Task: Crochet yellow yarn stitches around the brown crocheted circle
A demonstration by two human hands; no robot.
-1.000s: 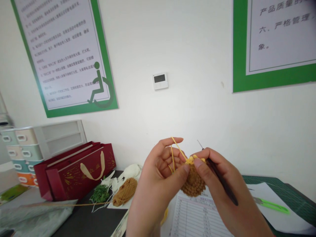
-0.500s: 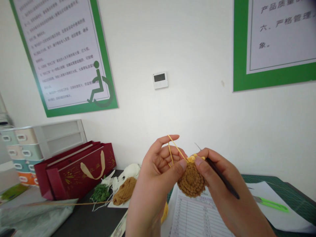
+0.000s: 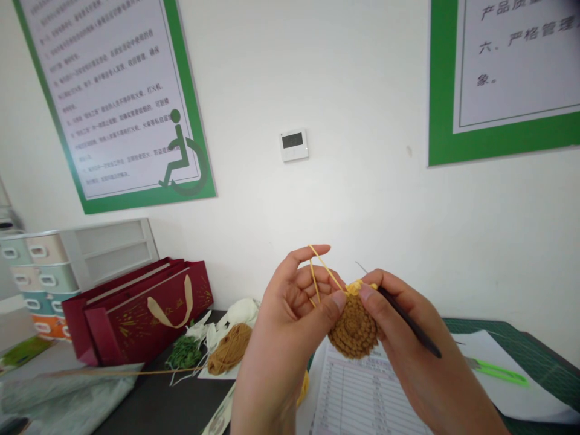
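My left hand point(image 3: 290, 326) pinches the left edge of a round brown crochet piece point(image 3: 354, 327) between thumb and fingers. A strand of yellow yarn point(image 3: 322, 266) runs over its raised index finger. My right hand point(image 3: 408, 344) grips a dark crochet hook point(image 3: 408, 323), whose thin metal tip pokes up behind the yellow stitches on the piece's top rim, and its thumb presses on that rim. Both hands hover above the desk, in front of the white wall.
A printed sheet point(image 3: 362, 399) lies under the hands on a green cutting mat point(image 3: 507, 344), with green-handled scissors point(image 3: 498, 371) to the right. At left: a ball of brown yarn point(image 3: 229, 350), green and white yarn scraps point(image 3: 183, 353), a dark red gift bag point(image 3: 136, 314) and small drawers point(image 3: 40, 284).
The crochet piece has turned so its round face shows more fully. Both hands have risen slightly, and the hook tip has shifted a little left.
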